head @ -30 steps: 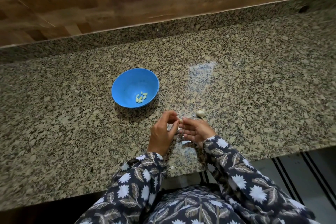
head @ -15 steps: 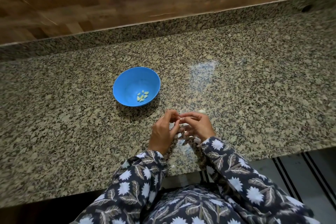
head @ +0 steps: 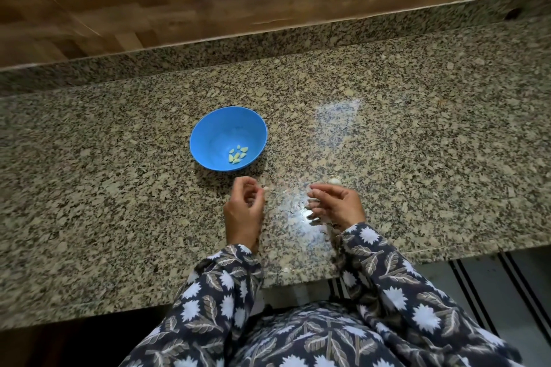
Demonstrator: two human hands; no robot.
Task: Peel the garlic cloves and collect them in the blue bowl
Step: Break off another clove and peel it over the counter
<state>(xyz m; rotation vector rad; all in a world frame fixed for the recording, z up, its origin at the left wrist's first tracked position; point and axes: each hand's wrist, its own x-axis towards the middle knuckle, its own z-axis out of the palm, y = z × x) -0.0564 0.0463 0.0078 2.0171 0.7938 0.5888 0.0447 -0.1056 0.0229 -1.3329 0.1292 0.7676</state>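
The blue bowl (head: 212, 128) stands on the granite counter and holds several peeled, pale green garlic cloves (head: 237, 154). My left hand (head: 244, 211) hovers just below and right of the bowl, its fingers pinched on a small pale garlic clove (head: 264, 188) at the tips. My right hand (head: 338, 204) is farther right, low over the counter, with fingers loosely curled and apart and nothing seen in them. A whitish piece of garlic bulb (head: 334, 180) lies on the counter just behind its fingertips.
Thin bits of garlic skin (head: 301, 208) lie on the shiny counter between my hands. The counter's front edge (head: 298, 280) runs close under my wrists. A granite upstand and a wood-look wall (head: 268, 3) close off the back.
My hands were joined over the clove; they have come apart. The left hand moved left towards the bowl, and the right hand stayed by the bulb.
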